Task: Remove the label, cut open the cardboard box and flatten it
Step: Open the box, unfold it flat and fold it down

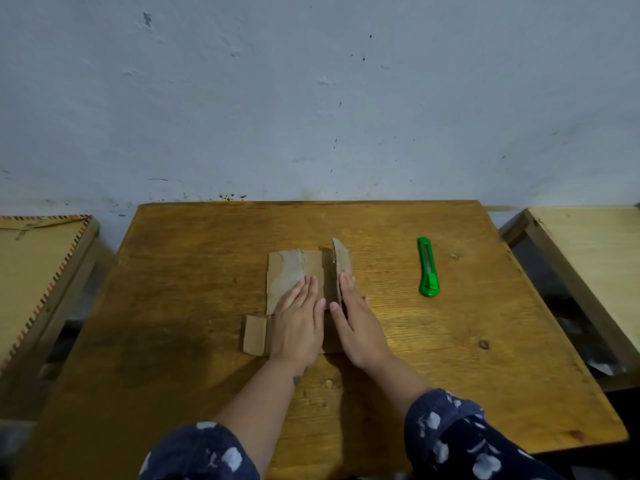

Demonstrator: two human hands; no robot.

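The brown cardboard box (291, 271) lies opened out and mostly flat in the middle of the wooden table (194, 258). A torn, paler patch marks its top face. A small flap (255, 335) sticks out at its near left. My left hand (300, 320) lies palm down on the flat panel, fingers together. My right hand (356, 320) presses flat against a side panel (341, 259) that still stands up along the right edge. A green utility knife (428, 268) lies on the table, well to the right of my hands.
A pale wall rises just behind the table's far edge. A lower surface with a patterned border (38, 271) stands to the left, and a light wooden table (595, 265) to the right, each across a gap.
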